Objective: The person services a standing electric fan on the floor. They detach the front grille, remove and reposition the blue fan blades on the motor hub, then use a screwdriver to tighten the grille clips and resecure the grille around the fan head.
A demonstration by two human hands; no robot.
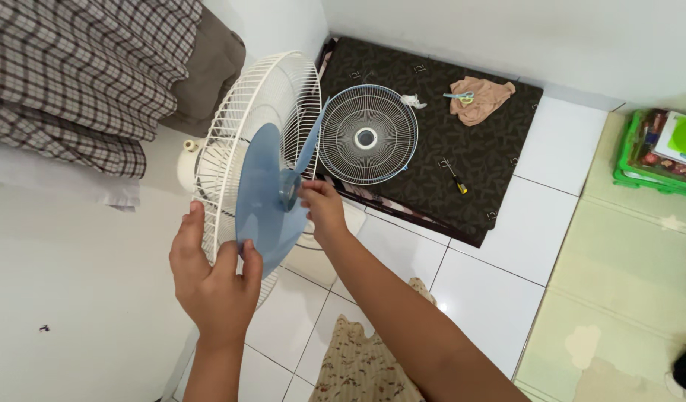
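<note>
- On the tiled floor [551, 156] lies a dark mat [477, 141] carrying the loose front grille [367, 135].
- The fan [242, 141] stands beside it.
- Left hand [213, 279] grips the blue blade [265, 197].
- Right hand [322, 208] pinches the hub.
- Screwdriver [456, 179] rests on the mat.

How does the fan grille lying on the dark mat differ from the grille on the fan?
The loose grille lies flat on the mat, with a blue rim; the mounted grille stands upright behind the blue blade, is all white, and looks larger. Both are round wire guards.
</note>
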